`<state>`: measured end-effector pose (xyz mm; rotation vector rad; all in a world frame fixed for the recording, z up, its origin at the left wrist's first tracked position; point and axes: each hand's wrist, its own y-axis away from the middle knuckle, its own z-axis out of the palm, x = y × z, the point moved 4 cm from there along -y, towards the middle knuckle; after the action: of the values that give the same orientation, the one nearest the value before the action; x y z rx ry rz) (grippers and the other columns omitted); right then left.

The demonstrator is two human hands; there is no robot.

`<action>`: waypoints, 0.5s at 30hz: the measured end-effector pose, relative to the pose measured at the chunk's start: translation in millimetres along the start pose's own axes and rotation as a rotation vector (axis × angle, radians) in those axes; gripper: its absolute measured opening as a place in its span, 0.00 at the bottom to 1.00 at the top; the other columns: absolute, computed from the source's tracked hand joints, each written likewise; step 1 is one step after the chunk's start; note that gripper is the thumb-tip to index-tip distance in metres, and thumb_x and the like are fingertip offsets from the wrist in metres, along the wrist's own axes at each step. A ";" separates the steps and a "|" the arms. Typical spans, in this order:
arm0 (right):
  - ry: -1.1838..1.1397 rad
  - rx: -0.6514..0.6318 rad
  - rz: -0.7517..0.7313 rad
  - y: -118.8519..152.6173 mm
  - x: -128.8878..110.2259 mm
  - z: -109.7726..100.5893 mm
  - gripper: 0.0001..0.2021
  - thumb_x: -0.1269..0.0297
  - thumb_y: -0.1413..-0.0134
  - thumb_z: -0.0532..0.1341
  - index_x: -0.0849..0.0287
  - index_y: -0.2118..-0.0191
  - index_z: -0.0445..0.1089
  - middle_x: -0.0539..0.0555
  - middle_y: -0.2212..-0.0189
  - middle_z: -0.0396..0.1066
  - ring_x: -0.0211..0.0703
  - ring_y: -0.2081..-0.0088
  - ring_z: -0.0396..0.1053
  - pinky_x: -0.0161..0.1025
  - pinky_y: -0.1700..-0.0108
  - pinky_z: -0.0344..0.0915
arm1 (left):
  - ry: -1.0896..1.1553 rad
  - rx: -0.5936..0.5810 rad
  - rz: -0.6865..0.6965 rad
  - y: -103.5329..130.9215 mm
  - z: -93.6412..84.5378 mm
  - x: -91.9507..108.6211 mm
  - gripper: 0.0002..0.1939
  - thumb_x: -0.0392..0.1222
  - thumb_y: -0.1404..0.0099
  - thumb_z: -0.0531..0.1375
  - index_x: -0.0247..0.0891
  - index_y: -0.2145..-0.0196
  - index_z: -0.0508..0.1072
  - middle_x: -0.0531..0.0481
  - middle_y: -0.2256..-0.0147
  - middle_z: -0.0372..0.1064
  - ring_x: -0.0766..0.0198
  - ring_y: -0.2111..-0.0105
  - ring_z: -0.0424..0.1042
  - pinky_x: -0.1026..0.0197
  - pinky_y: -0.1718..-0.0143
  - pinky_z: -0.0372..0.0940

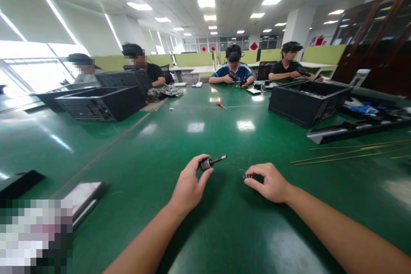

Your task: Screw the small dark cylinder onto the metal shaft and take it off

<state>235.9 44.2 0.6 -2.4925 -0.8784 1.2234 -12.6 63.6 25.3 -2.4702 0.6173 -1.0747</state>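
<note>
My left hand (189,186) is closed round a short metal cylinder with a thin dark shaft (208,163), pinched between thumb and fingers above the green table. The shaft's bright tip points right, toward my other hand. A little way off, my right hand (271,183) pinches a small dark part with shiny spots (248,176) between thumb and fingertips. Its kind is too small to make out, and the fingers partly hide it. The two held parts are apart.
Computer cases (96,102) stand at the left, another case (305,100) at the right. Thin brass-coloured rods (346,153) lie at the right. An orange screwdriver (220,104) lies farther back. A flat pad (85,197) is at the left. Several people sit across the table (180,137).
</note>
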 end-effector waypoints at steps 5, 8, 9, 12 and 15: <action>0.000 -0.031 0.050 3.5 8.6 6.4 0.10 0.60 0.39 0.60 0.58 0.67 0.75 0.51 0.73 0.75 0.41 0.71 0.71 0.37 0.65 0.62 | 0.094 0.077 -0.121 -4.4 -8.5 -23.2 0.21 0.42 0.32 0.55 0.39 0.42 0.64 0.42 0.49 0.69 0.57 0.48 0.69 0.50 0.41 0.59; 0.008 -0.087 0.065 4.3 11.1 11.0 0.11 0.58 0.39 0.60 0.59 0.67 0.75 0.52 0.73 0.75 0.42 0.70 0.71 0.37 0.65 0.62 | 0.103 0.124 -0.197 -5.3 -22.8 -47.1 0.19 0.44 0.31 0.53 0.37 0.45 0.63 0.40 0.50 0.70 0.57 0.50 0.71 0.52 0.44 0.63; 0.005 -0.099 0.069 4.5 11.0 12.3 0.11 0.58 0.39 0.60 0.59 0.66 0.75 0.52 0.73 0.75 0.42 0.70 0.71 0.37 0.64 0.62 | 0.107 0.138 -0.226 -4.5 -29.8 -56.6 0.19 0.45 0.32 0.53 0.36 0.46 0.63 0.40 0.51 0.71 0.58 0.50 0.72 0.53 0.46 0.65; 0.004 -0.132 0.070 5.0 8.0 15.4 0.11 0.58 0.39 0.60 0.59 0.66 0.76 0.52 0.72 0.75 0.42 0.69 0.72 0.37 0.63 0.62 | 0.072 0.188 -0.325 2.5 -58.2 -85.6 0.21 0.47 0.33 0.53 0.35 0.45 0.61 0.39 0.51 0.72 0.58 0.51 0.73 0.54 0.47 0.65; 0.020 -0.149 0.055 5.4 3.9 17.1 0.12 0.58 0.39 0.59 0.59 0.65 0.76 0.53 0.72 0.75 0.42 0.70 0.71 0.37 0.64 0.62 | -0.053 0.231 -0.443 16.8 -93.6 -107.2 0.23 0.50 0.34 0.53 0.36 0.45 0.64 0.40 0.52 0.73 0.55 0.51 0.73 0.51 0.45 0.64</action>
<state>226.6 41.4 -15.0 -2.6573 -0.9341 1.1888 -152.7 91.1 13.6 -2.4743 -0.0797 -1.1523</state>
